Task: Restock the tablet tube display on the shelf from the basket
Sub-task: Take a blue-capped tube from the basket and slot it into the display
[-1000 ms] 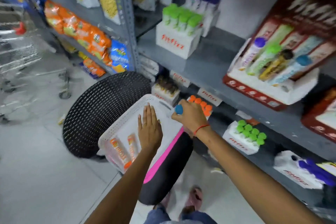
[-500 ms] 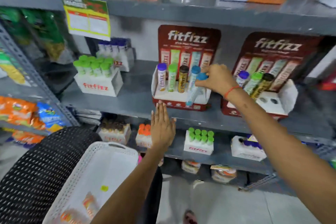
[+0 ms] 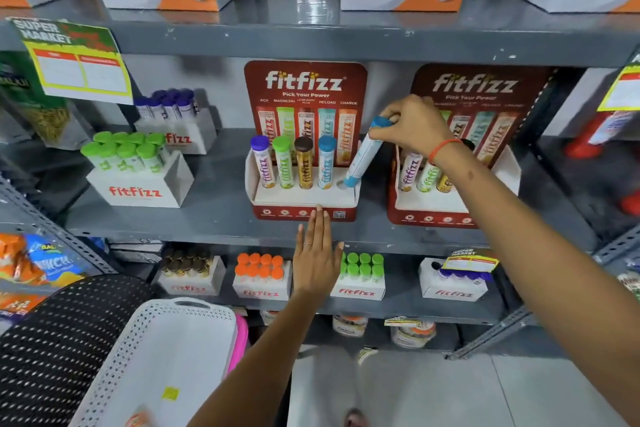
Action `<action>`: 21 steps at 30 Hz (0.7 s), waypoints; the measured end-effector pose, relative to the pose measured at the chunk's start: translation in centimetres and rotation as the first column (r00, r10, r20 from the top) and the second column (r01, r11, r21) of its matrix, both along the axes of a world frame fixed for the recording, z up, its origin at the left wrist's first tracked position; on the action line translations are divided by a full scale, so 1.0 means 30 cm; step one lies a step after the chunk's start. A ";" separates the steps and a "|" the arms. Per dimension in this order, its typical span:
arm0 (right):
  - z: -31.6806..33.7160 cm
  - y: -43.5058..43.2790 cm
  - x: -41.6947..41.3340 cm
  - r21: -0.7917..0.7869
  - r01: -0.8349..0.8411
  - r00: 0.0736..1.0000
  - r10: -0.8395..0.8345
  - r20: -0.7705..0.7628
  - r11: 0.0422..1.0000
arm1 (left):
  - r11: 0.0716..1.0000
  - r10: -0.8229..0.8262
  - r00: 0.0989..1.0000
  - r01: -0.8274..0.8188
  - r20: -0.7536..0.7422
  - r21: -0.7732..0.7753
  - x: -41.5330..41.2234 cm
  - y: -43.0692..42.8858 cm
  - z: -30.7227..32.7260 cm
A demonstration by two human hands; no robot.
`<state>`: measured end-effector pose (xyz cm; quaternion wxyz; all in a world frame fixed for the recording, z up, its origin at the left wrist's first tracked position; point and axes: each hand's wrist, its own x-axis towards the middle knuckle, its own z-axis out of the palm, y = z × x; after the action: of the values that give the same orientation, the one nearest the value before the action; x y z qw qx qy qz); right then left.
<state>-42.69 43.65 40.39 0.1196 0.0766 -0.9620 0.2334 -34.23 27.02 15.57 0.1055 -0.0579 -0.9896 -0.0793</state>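
A red fitfizz display stand [image 3: 304, 210] sits on the middle shelf, holding several upright tubes with purple, green, brown and blue caps. My right hand [image 3: 415, 123] grips a blue-capped tube [image 3: 365, 152] by its top, tilted, with its lower end at the stand's rightmost hole. My left hand [image 3: 317, 253] is flat with fingers together, its fingertips touching the stand's front edge. The white perforated basket [image 3: 194, 315] is at the lower left, with an orange tube just visible at its bottom edge.
A second fitfizz stand [image 3: 450, 211] with three tubes is to the right, behind my right forearm. White fitfizz boxes of green-capped [image 3: 135, 184] and purple-capped tubes stand at left. More boxes fill the lower shelf [image 3: 398, 305]. A black mesh stool [image 3: 52, 340] is beside the basket.
My right hand lifted the blue-capped tube from the basket up to the display and now holds it at the rightmost hole. My left hand left the basket and rose to the stand's front.
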 end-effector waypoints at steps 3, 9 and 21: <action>0.021 0.038 -0.002 -0.011 0.004 1.000 -0.004 0.011 1.000 | 0.998 -0.063 0.998 0.063 -0.020 -0.032 0.005 0.023 -0.009; 0.062 0.180 0.019 0.047 0.053 0.998 -0.054 0.028 0.998 | 0.977 -0.210 0.977 0.208 -0.044 -0.036 -0.036 0.152 0.013; -0.002 0.502 0.029 0.191 0.265 0.943 -0.296 0.154 0.945 | 0.968 -0.208 0.976 0.196 0.068 0.155 -0.125 0.351 0.012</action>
<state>-41.82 58.70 40.33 0.0574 -0.0732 -0.9860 0.1383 -37.98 37.56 15.93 0.0594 -0.1471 -0.9735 -0.1649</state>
